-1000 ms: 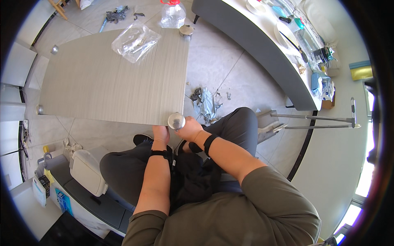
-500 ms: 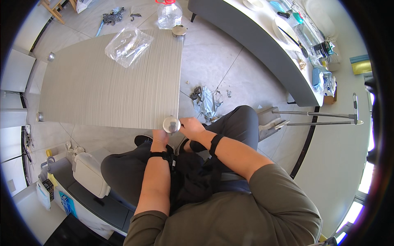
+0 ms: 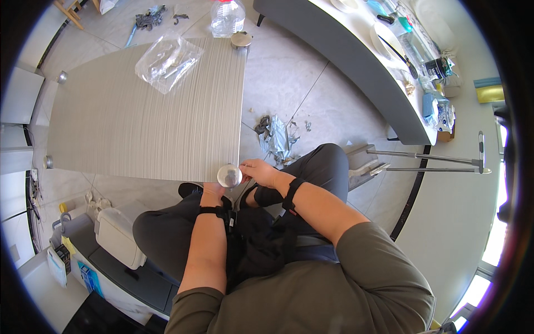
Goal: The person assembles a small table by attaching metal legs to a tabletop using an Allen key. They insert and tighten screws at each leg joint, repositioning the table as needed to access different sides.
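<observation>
A grey wood-grain board (image 3: 144, 122) with round metal pieces at its corners lies in front of me. At its near right corner sits a shiny round metal foot (image 3: 230, 176). My right hand (image 3: 259, 172) is right beside this foot, at the board's edge, with thumb and fingers pinched together. What lies between its fingertips is too small to make out. My left hand (image 3: 213, 190) is just below the same corner; the board and foot hide its fingers. A clear plastic bag (image 3: 169, 62) with small parts inside rests on the board's far half.
Another metal foot (image 3: 241, 40) marks the far right corner, near a large clear bottle (image 3: 227, 19). Crumpled wrapping (image 3: 278, 138) and dark scraps litter the floor. A long-handled dustpan (image 3: 361, 167) lies right of my knee. A cluttered white-topped counter (image 3: 384, 50) curves along the right.
My right hand has changed from a curled grip to a fingertip pinch beside the foot. The view has shifted slightly, and the board appears a little lower and further left.
</observation>
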Action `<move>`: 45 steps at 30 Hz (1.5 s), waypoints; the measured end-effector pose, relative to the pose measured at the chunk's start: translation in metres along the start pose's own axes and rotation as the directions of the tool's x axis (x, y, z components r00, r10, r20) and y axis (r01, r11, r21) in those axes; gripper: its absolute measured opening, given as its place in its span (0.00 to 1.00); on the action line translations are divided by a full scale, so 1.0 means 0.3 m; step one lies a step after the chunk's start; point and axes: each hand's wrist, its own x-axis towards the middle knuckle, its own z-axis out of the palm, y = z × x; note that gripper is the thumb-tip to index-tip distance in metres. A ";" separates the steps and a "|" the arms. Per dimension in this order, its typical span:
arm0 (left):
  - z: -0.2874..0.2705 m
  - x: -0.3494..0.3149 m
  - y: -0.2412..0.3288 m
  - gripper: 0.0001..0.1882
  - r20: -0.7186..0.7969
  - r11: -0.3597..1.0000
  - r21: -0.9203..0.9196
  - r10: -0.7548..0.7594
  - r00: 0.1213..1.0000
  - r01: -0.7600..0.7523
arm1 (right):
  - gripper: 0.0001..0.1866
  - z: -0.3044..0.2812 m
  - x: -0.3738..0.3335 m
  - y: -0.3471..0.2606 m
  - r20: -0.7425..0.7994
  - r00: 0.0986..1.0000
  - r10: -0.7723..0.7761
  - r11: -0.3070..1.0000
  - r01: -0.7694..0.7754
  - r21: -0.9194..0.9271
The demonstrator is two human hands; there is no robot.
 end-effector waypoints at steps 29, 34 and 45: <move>0.120 -0.062 0.103 0.11 -0.084 0.987 -0.111 -0.123 0.989 0.114 | 0.07 0.021 -0.001 -0.010 0.162 0.769 -0.618 0.086 0.271 -0.959; 0.170 -0.098 0.145 0.07 -0.110 0.994 -0.061 -0.102 0.989 0.095 | 0.08 0.006 -0.006 -0.023 0.243 0.754 -0.610 -0.076 0.249 -0.966; 0.087 -0.048 0.056 0.14 -0.094 0.998 -0.069 -0.019 0.995 0.013 | 0.13 0.016 0.030 0.033 0.132 0.854 -0.504 0.191 0.259 -0.947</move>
